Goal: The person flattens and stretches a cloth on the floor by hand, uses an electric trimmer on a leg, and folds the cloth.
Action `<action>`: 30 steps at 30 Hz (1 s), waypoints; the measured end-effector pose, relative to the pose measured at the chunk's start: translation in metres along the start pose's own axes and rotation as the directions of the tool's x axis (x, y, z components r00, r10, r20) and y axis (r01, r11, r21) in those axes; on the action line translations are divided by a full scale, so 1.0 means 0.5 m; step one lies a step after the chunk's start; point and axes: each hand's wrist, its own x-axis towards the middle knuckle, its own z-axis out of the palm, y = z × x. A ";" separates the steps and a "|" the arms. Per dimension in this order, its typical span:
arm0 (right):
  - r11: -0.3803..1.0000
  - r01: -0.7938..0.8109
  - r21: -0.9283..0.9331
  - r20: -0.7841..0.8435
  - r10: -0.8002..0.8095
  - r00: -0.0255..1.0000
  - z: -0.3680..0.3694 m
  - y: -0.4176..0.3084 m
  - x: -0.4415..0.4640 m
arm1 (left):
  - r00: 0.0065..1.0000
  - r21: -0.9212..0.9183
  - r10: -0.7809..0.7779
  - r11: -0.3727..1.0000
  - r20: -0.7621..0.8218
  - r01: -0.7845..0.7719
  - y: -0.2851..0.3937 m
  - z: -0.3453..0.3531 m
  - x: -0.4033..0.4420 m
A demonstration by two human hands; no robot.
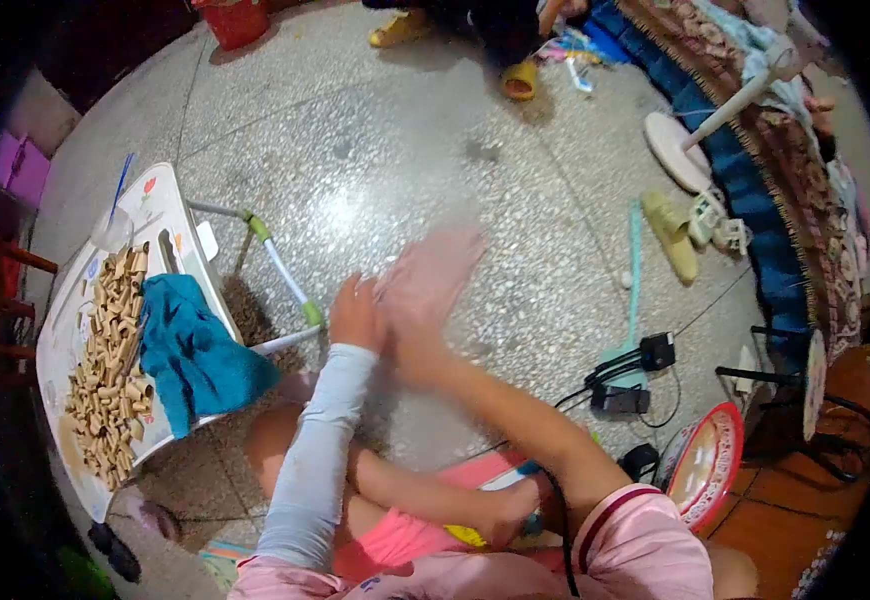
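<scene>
A thin pink cloth [435,265], blurred by motion, stretches out over the floor in front of me. My right hand [417,350] is at its near end, smeared by the same motion, and appears closed on it. Right beside it, my left hand [356,316] has bent fingers at the cloth's left edge and seems to grip it too. A pale grey sleeve [320,440] covers my left forearm. To the left stands a small white folding table [60,330] bearing a heap of short tan tube pieces [110,370] and a teal towel [190,345].
Another person's feet in yellow slippers [518,80] are at the top. A white stand with a round base [670,150], green shoes [669,235] and black adapters with cables [623,395] lie to the right. A red-rimmed basin [725,455] is near my right side; a red bucket [233,22] stands far off.
</scene>
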 end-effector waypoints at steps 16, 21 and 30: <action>0.883 0.376 -0.280 0.442 -0.229 0.867 -0.002 -0.083 -0.204 | 0.945 0.114 -0.114 0.990 0.306 0.083 -0.007 0.020 -0.028; 0.859 0.468 -0.206 0.286 -0.405 0.869 -0.040 -0.070 -0.206 | 0.922 0.229 -0.273 0.950 0.276 0.213 -0.037 0.002 -0.033; 0.969 0.231 -0.086 0.112 -0.220 0.969 -0.053 0.013 -0.163 | 0.618 0.349 -0.369 0.923 0.694 0.160 -0.017 0.019 -0.039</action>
